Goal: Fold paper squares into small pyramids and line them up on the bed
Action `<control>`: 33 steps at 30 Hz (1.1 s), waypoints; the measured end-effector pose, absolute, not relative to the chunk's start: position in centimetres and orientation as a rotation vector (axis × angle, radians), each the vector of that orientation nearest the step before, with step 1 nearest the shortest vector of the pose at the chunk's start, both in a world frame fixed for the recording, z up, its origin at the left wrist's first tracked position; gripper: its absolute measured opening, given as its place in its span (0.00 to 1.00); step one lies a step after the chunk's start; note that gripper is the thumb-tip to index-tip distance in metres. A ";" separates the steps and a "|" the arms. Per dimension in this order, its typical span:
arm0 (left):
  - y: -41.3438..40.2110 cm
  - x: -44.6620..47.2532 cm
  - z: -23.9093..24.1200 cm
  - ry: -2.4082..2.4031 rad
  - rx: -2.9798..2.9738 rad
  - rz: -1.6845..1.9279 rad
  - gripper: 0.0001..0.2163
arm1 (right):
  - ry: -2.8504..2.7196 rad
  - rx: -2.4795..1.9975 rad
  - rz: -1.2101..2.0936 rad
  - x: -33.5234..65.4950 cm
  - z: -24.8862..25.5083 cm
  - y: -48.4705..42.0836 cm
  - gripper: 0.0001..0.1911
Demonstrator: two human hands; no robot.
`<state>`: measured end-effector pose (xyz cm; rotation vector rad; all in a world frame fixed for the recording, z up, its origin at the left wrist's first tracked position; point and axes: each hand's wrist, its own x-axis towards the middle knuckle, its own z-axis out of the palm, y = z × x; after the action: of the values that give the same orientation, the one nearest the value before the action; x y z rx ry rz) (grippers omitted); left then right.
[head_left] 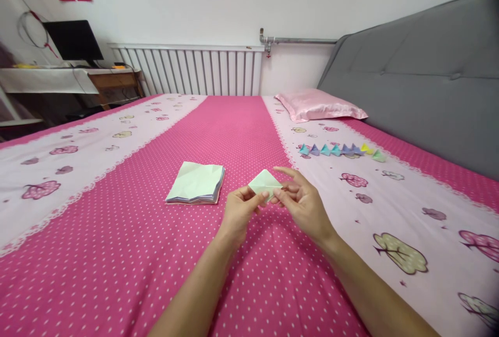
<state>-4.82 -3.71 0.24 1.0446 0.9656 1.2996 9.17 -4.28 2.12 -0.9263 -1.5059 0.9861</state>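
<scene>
A small piece of pale green folded paper [264,179] is held up above the bed, its pointed corner facing away from me. My left hand [240,209] pinches its left side, thumb on top and fingers underneath. On the right side, my right hand [303,203] grips the paper between thumb and fingers, with the index finger stretched out above it. The lower part of the paper is partly covered by both thumbs. To the left of my hands lies a stack of square paper [197,181], pale green on top with purple edges below.
Several small folded paper shapes [325,150] in blue, purple, yellow and green stand in a row at the right. Behind them lies a pink pillow [317,104] by the grey headboard [421,66]. A white radiator [191,70] stands beyond the bed, a monitor [74,40] at far left.
</scene>
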 end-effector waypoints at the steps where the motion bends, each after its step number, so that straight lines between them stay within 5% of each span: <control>1: -3.7 -4.8 0.3 0.970 1.047 1.297 0.14 | -1.559 -0.927 0.945 9.2 2.2 -4.3 0.20; 23: -4.1 -4.5 1.2 0.984 1.193 1.439 0.07 | -1.691 -0.916 0.788 9.7 2.5 -4.1 0.11; 33: -3.8 -4.6 0.9 0.880 1.160 1.510 0.17 | -1.679 -0.923 0.758 10.0 2.6 -4.2 0.10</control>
<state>-4.56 -3.76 0.89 1.1600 0.8796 1.5104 9.96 -4.19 2.62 -0.9227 -1.6793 0.7581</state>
